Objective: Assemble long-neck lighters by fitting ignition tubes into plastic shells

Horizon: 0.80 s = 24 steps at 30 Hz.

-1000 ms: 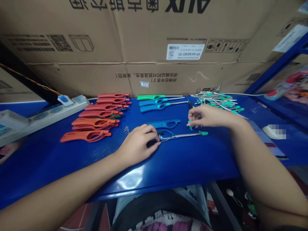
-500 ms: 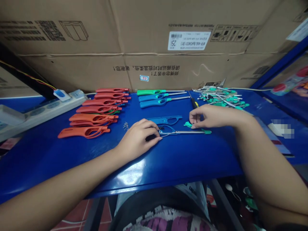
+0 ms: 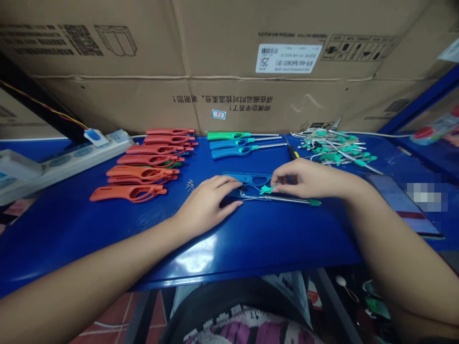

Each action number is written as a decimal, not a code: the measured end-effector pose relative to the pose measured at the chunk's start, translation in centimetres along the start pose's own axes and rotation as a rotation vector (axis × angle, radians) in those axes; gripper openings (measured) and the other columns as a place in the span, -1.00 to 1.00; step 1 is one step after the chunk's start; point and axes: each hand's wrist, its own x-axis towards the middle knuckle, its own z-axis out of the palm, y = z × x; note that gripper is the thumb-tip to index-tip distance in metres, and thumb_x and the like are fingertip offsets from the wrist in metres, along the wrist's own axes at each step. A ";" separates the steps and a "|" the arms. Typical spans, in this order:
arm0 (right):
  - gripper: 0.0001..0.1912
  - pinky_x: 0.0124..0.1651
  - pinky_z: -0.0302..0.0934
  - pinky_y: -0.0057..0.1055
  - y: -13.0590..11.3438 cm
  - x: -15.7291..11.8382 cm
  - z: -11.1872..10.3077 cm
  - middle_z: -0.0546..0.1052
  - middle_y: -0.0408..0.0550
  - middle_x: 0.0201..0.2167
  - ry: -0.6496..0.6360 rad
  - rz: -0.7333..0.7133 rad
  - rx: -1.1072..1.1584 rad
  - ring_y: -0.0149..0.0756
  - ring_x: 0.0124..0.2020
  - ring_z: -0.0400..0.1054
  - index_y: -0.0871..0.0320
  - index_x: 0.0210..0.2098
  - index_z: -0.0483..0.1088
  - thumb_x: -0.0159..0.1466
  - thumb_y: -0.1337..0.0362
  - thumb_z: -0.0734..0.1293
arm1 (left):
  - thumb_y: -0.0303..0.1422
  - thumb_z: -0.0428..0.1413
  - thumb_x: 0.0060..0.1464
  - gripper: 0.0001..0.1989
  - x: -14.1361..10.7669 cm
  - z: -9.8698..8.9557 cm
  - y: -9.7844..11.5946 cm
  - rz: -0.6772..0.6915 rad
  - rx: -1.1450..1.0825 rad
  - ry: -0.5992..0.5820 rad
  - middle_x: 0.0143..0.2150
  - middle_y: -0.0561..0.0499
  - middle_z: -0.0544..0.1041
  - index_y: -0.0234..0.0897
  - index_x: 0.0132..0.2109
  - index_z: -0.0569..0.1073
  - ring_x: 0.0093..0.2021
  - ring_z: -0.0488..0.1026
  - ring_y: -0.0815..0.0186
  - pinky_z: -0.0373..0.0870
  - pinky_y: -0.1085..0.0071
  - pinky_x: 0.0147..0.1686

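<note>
My left hand (image 3: 211, 200) curls over the handle end of an open blue lighter casing half (image 3: 234, 193), thumb at its near side and fingers on top. Thin wires (image 3: 246, 195) and a small black part lie in the casing by my fingertips. A metal tube (image 3: 292, 199) runs rightward from it to a green tip (image 3: 315, 202). Between thumb and fingers of my right hand (image 3: 301, 178) is a small green plastic piece (image 3: 266, 189), held just above the casing's loop. Directly behind lies another blue casing half (image 3: 229, 175), partly covered by my hands.
Several red and orange lighter casings (image 3: 122, 193) are stacked at left, beside a power strip (image 3: 79, 155). Small screws (image 3: 190, 185) lie by my left hand. Lighters (image 3: 233, 152), a screwdriver (image 3: 293, 152) and a pile of green-tipped tubes (image 3: 333, 145) stand before the cardboard (image 3: 222, 86).
My right hand has moved left with the green piece, from above the metal tube to the casing's loop. My left hand stays on the casing; its fingers reach a bit further over it.
</note>
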 end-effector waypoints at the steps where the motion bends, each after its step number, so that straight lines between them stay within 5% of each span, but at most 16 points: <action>1: -0.78 -0.37 0.17 -0.43 -0.2 0.2 0.3 0.57 -0.11 -0.40 0.027 -0.028 -0.007 -0.36 -0.43 0.36 0.12 -0.28 0.53 0.30 0.14 0.31 | -0.33 0.20 0.24 -0.66 0.0 0.1 0.0 0.002 -0.003 0.001 0.07 -0.12 0.56 -0.27 0.13 0.47 0.08 0.48 0.11 0.44 0.09 0.12; 6: -0.84 -0.35 0.16 -0.44 -0.3 0.9 1.5 0.56 -0.09 -0.39 0.157 -0.143 -0.005 -0.38 -0.41 0.34 0.16 -0.29 0.53 0.31 0.21 0.34 | -0.36 0.21 0.23 -0.71 0.0 0.1 -0.2 0.007 -0.036 0.016 -0.03 -0.14 0.58 -0.36 0.06 0.52 -0.02 0.49 0.14 0.48 0.16 0.04; 24: -0.88 -0.25 0.22 -0.43 -0.1 2.6 4.2 0.52 -0.03 -0.29 0.181 -0.385 0.081 -0.36 -0.31 0.39 0.21 -0.31 0.52 0.33 0.36 0.33 | -0.28 0.28 0.18 -0.77 -0.1 -0.1 0.0 -0.072 0.015 -0.015 -0.14 -0.07 0.61 -0.27 -0.05 0.60 -0.07 0.46 0.13 0.37 0.16 -0.07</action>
